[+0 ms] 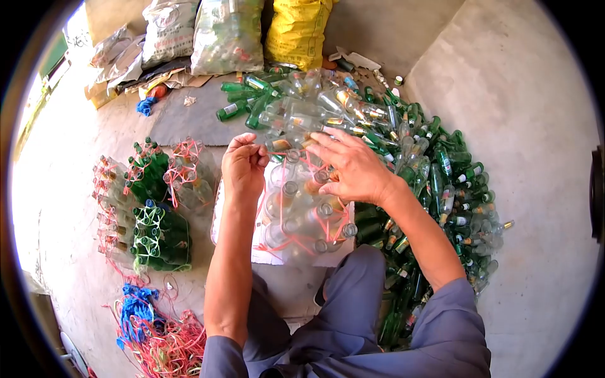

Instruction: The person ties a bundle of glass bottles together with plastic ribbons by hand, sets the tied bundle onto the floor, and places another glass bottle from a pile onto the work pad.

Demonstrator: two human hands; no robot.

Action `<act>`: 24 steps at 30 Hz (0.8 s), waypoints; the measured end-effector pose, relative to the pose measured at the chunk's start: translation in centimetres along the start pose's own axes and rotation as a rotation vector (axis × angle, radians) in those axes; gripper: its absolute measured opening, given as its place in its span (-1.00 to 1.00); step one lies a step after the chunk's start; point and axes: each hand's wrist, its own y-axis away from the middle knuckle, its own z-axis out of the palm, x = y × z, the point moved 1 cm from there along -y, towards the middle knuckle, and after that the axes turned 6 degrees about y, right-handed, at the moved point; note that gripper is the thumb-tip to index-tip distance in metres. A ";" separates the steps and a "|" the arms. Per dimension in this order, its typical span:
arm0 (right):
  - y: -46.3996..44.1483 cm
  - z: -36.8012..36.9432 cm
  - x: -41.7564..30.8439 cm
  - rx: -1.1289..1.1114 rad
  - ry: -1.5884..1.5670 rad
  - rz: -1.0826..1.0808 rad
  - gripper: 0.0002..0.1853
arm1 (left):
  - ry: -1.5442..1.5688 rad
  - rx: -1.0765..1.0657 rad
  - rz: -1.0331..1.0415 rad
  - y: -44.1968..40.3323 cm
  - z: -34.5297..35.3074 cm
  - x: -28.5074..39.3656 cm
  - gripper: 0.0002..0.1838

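A group of clear glass bottles [290, 214] stands upright in front of me on a white board [265, 253], with red string [282, 242] looped around the bottle necks. At the upper left of the group, my left hand [244, 165] has its fingers curled in a pinch on the red string, which runs across toward the bottles. My right hand [353, 165] is over the group's upper right side, palm down with fingers spread, close to the bottle tops.
Loose green and clear bottles [435, 183] lie heaped behind and right. Tied bottle bundles [161, 236] stand at left. Tangled red string [170, 343] and blue string [135, 312] lie lower left. Full sacks [230, 38], one yellow [297, 31], stand at the back.
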 end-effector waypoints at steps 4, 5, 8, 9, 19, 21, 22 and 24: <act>-2.4 1.0 1.3 -0.262 -0.061 -0.020 0.03 | -0.094 -0.049 -0.048 -0.9 0.3 1.0 -0.77; -3.1 1.0 1.6 -0.327 -0.102 -0.025 0.03 | -0.114 -0.047 -0.049 -1.2 0.3 1.1 -0.77; -4.0 1.7 2.0 -0.393 -0.193 -0.046 0.05 | -0.178 -0.031 -0.057 -1.6 0.4 1.7 -0.76; -4.0 1.7 2.2 -0.402 -0.207 -0.039 0.06 | -0.200 -0.026 -0.061 -1.7 0.6 1.8 -0.76; -5.9 2.7 1.9 -0.607 -0.168 0.103 -0.20 | -0.223 0.024 -0.114 -3.2 -0.9 2.1 -0.78; -5.6 -0.5 0.5 -0.699 -0.145 0.110 -0.51 | -0.263 0.022 -0.111 -3.1 -0.8 2.5 -0.77; -6.0 0.4 0.3 -0.673 -0.093 0.119 -0.59 | -0.285 0.015 -0.110 -3.1 -0.5 2.7 -0.77; -6.5 2.3 -0.1 -0.673 0.032 0.079 -0.63 | -0.331 0.008 -0.101 -2.7 0.1 2.9 -0.77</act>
